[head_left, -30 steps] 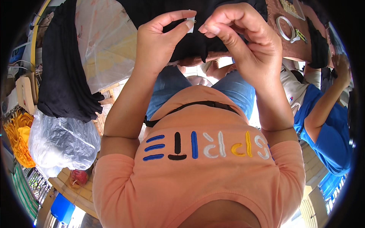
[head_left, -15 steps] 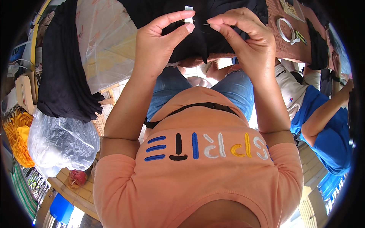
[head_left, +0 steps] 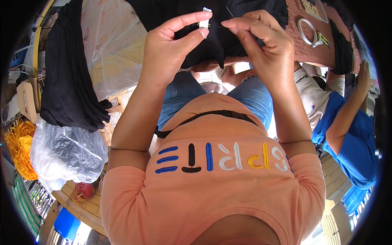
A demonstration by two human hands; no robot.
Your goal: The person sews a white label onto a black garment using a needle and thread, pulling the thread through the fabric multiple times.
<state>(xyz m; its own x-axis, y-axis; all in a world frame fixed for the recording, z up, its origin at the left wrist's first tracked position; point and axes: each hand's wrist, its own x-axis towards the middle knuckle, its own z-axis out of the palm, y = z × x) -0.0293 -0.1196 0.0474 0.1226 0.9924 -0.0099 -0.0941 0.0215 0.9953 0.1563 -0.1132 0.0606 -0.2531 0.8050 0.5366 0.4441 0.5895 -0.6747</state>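
Note:
Between the thumb and forefinger of my left hand (head_left: 165, 47) is a small white tab (head_left: 205, 20), with tiny brass-coloured bits showing at its sides. My right hand (head_left: 267, 47), a short distance to the right, is closed in a pinch on a thin needle (head_left: 230, 12) whose free end points up and away. A fine line, perhaps thread, shows faintly near those fingertips. Both hands are raised over black cloth (head_left: 214, 51) on the table's near edge, and the tab and needle are apart.
On the table's right lie a white ring-shaped roll (head_left: 304, 30) and a small yellow-green tool (head_left: 323, 39). Black fabric (head_left: 67, 81) hangs at left above a clear plastic bag (head_left: 69, 153) and yellow cloth (head_left: 20, 143). A co-worker in a blue shirt (head_left: 347, 134) sits at right.
The needle has turned from nearly level to pointing upward. The white tab has tilted and shifted slightly right. At right, the co-worker's forearm has swung up toward the table.

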